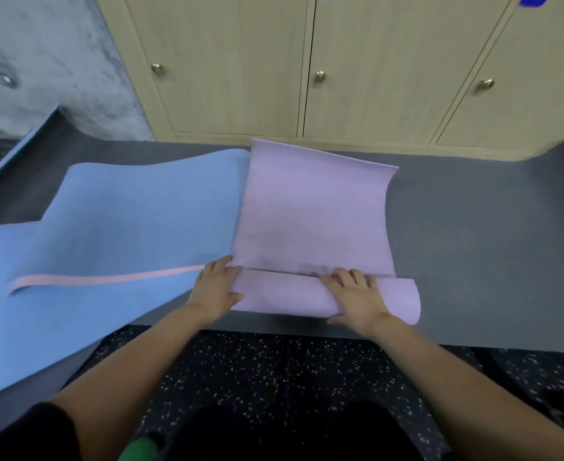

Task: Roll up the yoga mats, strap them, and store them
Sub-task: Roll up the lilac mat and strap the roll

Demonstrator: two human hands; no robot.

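Grips the rolled near end of the purple mat (313, 221) at lower centre: left hand (215, 287) clamped on the roll's left end, right hand (357, 297) curled over its top, probably to hold the coil tight and square. Has a pink strap (107, 279) lying across the blue mat (124, 221) at left, close for tying.

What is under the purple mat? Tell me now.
The purple mat lies on a dark grey mat, which shows beyond its right and far edges. Anything else beneath it is covered.
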